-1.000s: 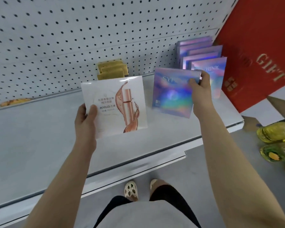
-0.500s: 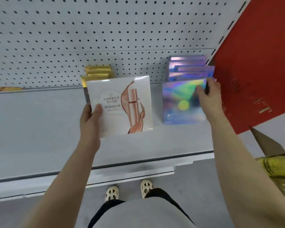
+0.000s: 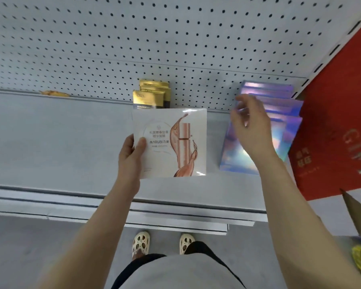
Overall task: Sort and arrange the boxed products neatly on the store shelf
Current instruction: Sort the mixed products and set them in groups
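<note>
Item 1: holographic boxes (image 3: pixel 279 113), right end of the shelf (image 3: pixel 61 142), beside the red gift box (image 3: pixel 331 132). The row now runs from the pegboard (image 3: pixel 113 49) toward the near edge, each box leaning on the one behind. The nearest box (image 3: pixel 238 159) stands at the front of the row. Half a second ago the right hand was pinching its top corner; a second ago that box was held clear of the row, tilted, left of the others. It has since joined the row.

Item 2: right hand (image 3: pixel 252 126), above the front holographic box, fingers spread and loose, gripping nothing. It has let go and is lifting away; motion blur softens the fingertips. Judgement: this placement is finished, and the hand is free for the next item.

Item 3: white box (image 3: pixel 171 142), printed with a rose-gold bottle, held upright over the middle of the shelf. Its position is much the same as in both earlier frames.

Item 4: left hand (image 3: pixel 131 155), closed on the white box's lower left corner, thumb on the face.

Item 5: gold boxes (image 3: pixel 152 94), a short row at the back against the pegboard, just behind the white box. Unchanged.

Judgement: the white box has no place on the shelf yet; the bare stretch in front of or beside the gold row looks the likely spot.
</note>
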`<state>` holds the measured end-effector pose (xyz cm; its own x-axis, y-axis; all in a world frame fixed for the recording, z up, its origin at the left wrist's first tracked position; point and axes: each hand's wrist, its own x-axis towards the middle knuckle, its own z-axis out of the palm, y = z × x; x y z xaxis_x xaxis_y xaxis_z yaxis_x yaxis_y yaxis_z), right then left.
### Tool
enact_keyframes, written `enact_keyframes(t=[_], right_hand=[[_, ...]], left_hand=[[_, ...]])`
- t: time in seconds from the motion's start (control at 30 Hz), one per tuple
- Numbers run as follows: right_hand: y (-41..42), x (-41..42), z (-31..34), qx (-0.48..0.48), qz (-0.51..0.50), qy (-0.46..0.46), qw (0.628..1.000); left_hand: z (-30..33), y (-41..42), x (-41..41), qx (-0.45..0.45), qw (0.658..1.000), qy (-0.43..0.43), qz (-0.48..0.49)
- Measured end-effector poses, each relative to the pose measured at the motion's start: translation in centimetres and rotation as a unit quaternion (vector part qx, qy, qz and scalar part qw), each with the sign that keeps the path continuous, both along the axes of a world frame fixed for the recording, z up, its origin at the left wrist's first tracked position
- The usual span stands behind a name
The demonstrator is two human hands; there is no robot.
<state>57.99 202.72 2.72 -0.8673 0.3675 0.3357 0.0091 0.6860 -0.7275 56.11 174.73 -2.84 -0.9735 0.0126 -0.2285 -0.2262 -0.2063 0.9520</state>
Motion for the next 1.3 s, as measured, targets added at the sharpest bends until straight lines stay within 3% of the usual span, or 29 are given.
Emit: enact_keyframes(t=[0.07, 0.2, 0.27, 0.37, 0.53, 0.67, 0.87, 1.03, 1.17, 1.3], right_hand=[[-3.3, -1.9, 0.9, -0.066, 0.126, -0.094, 0.985], [-8.5, -5.7, 1.7, -0.001, 0.278, -0.222, 0.934], [-11.2, -7.5, 1.6, 0.038, 0.323, -0.257, 0.91], [-15.5, -10.0, 1.3, 0.028, 0.341, -0.263, 0.902], [-23.2, -15.4, 2.0, 0.03, 0.313, -0.228, 0.921], [-27.6, -20.3, 2.8, 0.013, 0.287, -0.202, 0.936], [-30.5, -25.0, 1.0, 0.01, 0.232, -0.182, 0.956], [-32.3, -27.3, -0.3, 0.039, 0.204, -0.108, 0.972], [-33.5, -28.6, -1.5, 0.121, 0.16, -0.078, 0.976], [-34.8, -27.9, -3.1, 0.268, 0.023, -0.015, 0.963]], left_hand=[[-0.1, -1.2, 0.2, -0.002, 1.0, -0.007, 0.003], [-0.6, -5.0, 0.2, -0.012, 1.0, -0.003, 0.007], [-0.8, -7.7, -0.3, -0.012, 1.0, 0.001, 0.01], [-1.0, -11.9, -2.0, -0.021, 1.0, 0.006, 0.008], [-0.9, -20.2, -7.4, -0.108, 0.994, 0.02, 0.023], [-1.8, -24.4, -12.0, -0.154, 0.988, -0.013, -0.023], [-2.6, -25.8, -18.7, -0.184, 0.979, -0.04, -0.082], [-3.3, -26.1, -21.9, -0.183, 0.981, -0.037, -0.059], [-3.8, -26.9, -23.2, -0.192, 0.98, -0.034, -0.04], [-4.1, -27.1, -23.4, -0.194, 0.98, -0.036, -0.033]])
